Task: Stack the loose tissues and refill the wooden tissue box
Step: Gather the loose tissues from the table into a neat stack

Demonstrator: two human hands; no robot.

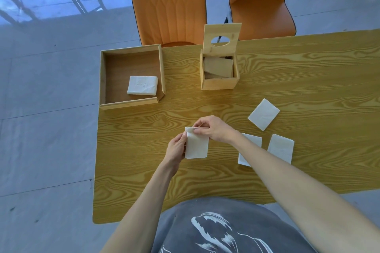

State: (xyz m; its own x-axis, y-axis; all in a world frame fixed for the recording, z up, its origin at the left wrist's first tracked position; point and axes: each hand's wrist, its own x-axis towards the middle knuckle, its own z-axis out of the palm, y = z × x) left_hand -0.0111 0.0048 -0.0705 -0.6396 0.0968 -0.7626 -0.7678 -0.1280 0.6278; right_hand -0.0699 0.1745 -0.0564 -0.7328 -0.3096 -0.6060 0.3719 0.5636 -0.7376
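Observation:
Both hands hold a small stack of white tissues [197,146] above the table's middle. My left hand [176,148] grips its left edge; my right hand [213,129] pinches its top edge. Three loose tissues lie to the right: one [263,114] farther back, one [251,144] partly under my right forearm, one [281,148] beside it. The wooden tissue box [219,84] stands behind, its lid [222,37] with an oval hole raised upright, a wooden plate lying tilted inside.
A shallow wooden tray [107,80] sits at the table's far left corner with a stack of tissues [143,85] in it. Two orange chairs [168,6] stand behind the wood-grain table [308,80]. The table's left edge drops to grey floor.

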